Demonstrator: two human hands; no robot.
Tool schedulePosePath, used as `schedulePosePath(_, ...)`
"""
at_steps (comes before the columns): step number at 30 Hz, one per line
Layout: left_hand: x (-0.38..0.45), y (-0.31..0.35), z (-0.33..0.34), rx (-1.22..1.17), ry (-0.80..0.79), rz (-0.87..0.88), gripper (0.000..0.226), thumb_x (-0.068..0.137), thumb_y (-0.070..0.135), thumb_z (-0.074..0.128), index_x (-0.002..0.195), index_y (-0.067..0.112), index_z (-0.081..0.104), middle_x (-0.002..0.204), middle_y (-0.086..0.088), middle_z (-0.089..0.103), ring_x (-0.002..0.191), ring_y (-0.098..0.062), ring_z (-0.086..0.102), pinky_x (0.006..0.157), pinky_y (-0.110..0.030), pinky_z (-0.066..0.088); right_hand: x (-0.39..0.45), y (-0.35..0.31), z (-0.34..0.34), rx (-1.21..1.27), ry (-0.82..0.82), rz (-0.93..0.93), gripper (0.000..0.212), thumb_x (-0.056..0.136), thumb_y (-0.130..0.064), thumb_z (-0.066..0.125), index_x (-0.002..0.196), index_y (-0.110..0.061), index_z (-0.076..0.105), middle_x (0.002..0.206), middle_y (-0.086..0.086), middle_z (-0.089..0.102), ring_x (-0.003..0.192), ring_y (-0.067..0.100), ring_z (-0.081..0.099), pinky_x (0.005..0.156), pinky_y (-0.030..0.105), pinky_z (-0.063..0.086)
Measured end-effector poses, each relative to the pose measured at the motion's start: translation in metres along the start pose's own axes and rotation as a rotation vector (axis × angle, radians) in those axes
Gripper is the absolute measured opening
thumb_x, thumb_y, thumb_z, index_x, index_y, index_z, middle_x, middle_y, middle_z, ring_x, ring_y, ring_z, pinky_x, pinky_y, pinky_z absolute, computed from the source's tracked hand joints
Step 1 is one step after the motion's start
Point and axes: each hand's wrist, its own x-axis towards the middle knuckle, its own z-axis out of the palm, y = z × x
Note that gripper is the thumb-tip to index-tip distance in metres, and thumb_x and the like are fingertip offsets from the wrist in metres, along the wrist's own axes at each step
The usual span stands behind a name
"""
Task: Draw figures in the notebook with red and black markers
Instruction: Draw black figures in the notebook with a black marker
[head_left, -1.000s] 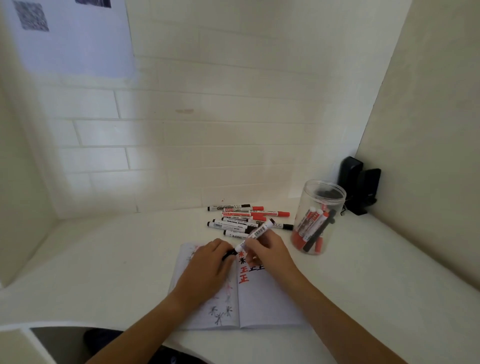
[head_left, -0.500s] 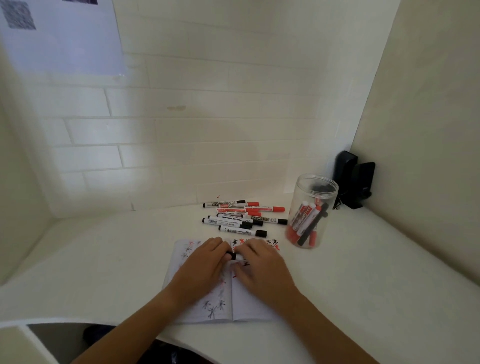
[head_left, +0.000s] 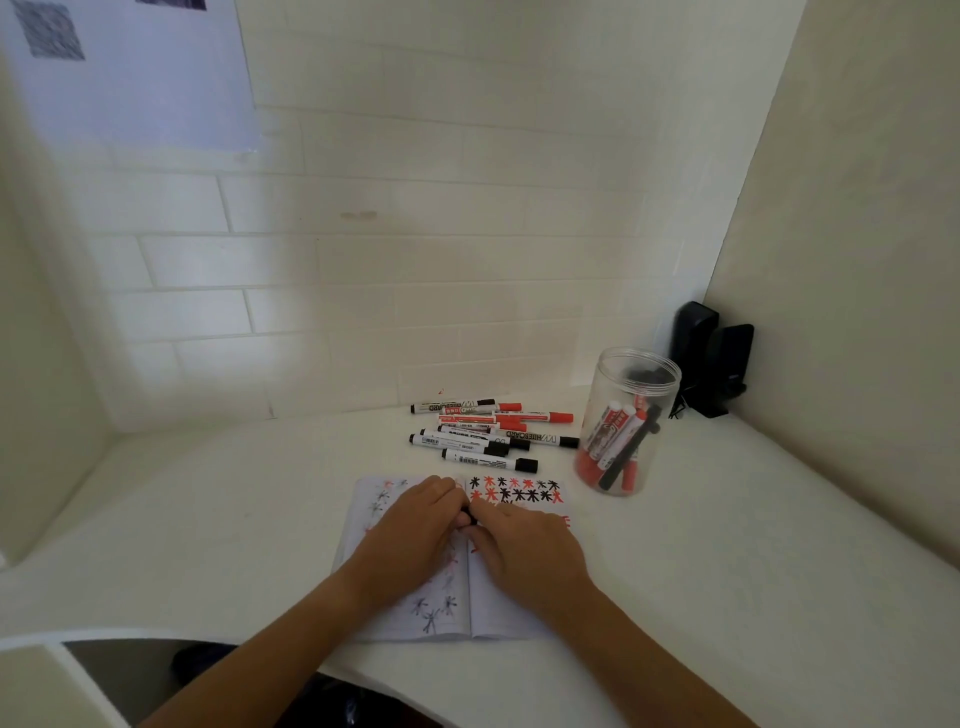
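An open notebook (head_left: 500, 618) lies on the white desk, with red and black star-like figures (head_left: 514, 491) along the top of its right page and fainter ones on the left page. My left hand (head_left: 415, 535) and my right hand (head_left: 524, 545) meet over the spine. Between their fingertips shows only the black end of a marker (head_left: 466, 518); both hands pinch it there. The rest of the marker is hidden under my right hand.
Several loose red and black markers (head_left: 488, 431) lie just behind the notebook. A clear plastic jar (head_left: 626, 421) holding more markers stands to the right, and a black device (head_left: 711, 358) sits in the back right corner. Walls close in left, behind and right.
My right hand has lowered the marker from its raised, tilted position down flat over the page. Both hands have closed together at the spine. The view has shifted, uncovering the drawn figures.
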Motion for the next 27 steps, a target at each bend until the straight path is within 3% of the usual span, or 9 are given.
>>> schedulePosePath(6, 0.001, 0.000, -0.002, -0.002, -0.004, -0.011, 0.023, 0.105, 0.023, 0.038, 0.095, 0.015, 0.057, 0.095, 0.006, 0.049, 0.084, -0.011, 0.041, 0.076, -0.022, 0.034, 0.000, 0.007, -0.005, 0.066, -0.101, 0.041, 0.050, 0.103, -0.059, 0.022, 0.119, -0.032, 0.060, 0.074, -0.002, 0.069, 0.060, 0.018, 0.065, 0.052, 0.034, 0.051)
schedulePosePath(10, 0.001, 0.001, -0.002, -0.021, 0.032, -0.126, 0.030, 0.106, 0.032, 0.034, 0.107, 0.018, 0.060, 0.103, 0.008, 0.052, 0.092, -0.009, 0.048, 0.082, -0.023, 0.040, 0.000, 0.011, -0.007, 0.111, -0.133, 0.143, 0.042, 0.103, -0.060, 0.031, 0.131, -0.032, 0.043, 0.082, -0.005, 0.069, 0.065, 0.014, 0.064, 0.057, 0.030, 0.049)
schedulePosePath(12, 0.000, -0.003, -0.001, -0.014, 0.090, -0.262, 0.031, 0.105, 0.031, 0.033, 0.118, 0.020, 0.059, 0.110, 0.008, 0.054, 0.098, -0.009, 0.051, 0.087, -0.025, 0.044, -0.001, 0.012, -0.009, 0.172, -0.135, 0.223, 0.038, 0.104, -0.049, 0.039, 0.136, -0.029, 0.036, 0.080, -0.007, 0.063, 0.063, 0.011, 0.058, 0.058, 0.028, 0.048)
schedulePosePath(16, 0.000, -0.007, 0.002, 0.043, 0.133, -0.444, 0.041, 0.100, 0.008, 0.048, 0.140, 0.013, 0.050, 0.113, -0.002, 0.061, 0.100, -0.017, 0.054, 0.090, -0.035, 0.050, 0.000, 0.015, -0.013, 0.231, -0.120, 0.342, 0.042, 0.104, -0.025, 0.044, 0.144, -0.028, 0.031, 0.083, -0.009, 0.057, 0.067, 0.007, 0.054, 0.058, 0.019, 0.041)
schedulePosePath(18, 0.001, -0.004, 0.002, 0.038, 0.124, -0.468, 0.042, 0.099, 0.008, 0.051, 0.141, 0.013, 0.047, 0.103, 0.000, 0.063, 0.093, -0.016, 0.053, 0.086, -0.036, 0.051, 0.001, 0.015, -0.016, 0.266, -0.098, 0.355, 0.035, 0.105, -0.020, 0.046, 0.137, -0.030, 0.038, 0.087, -0.012, 0.054, 0.067, 0.004, 0.051, 0.059, 0.014, 0.035)
schedulePosePath(23, 0.000, -0.008, 0.003, 0.087, 0.102, -0.398, 0.018, 0.096, 0.011, 0.053, 0.108, 0.025, 0.053, 0.095, 0.008, 0.054, 0.084, -0.012, 0.048, 0.074, -0.034, 0.050, -0.002, 0.022, -0.010, 0.310, -0.033, 0.295, 0.021, 0.106, -0.018, 0.050, 0.123, -0.023, 0.061, 0.113, -0.005, 0.061, 0.091, 0.008, 0.058, 0.078, 0.017, 0.048)
schedulePosePath(27, -0.002, -0.015, 0.006, 0.091, 0.052, -0.347, 0.031, 0.094, 0.025, 0.050, 0.125, 0.027, 0.057, 0.115, 0.010, 0.055, 0.101, -0.008, 0.050, 0.088, -0.027, 0.047, 0.000, 0.024, -0.017, 0.542, 0.102, 0.419, 0.027, 0.104, -0.007, 0.052, 0.118, -0.021, 0.070, 0.112, -0.008, 0.065, 0.097, 0.002, 0.064, 0.079, 0.009, 0.049)
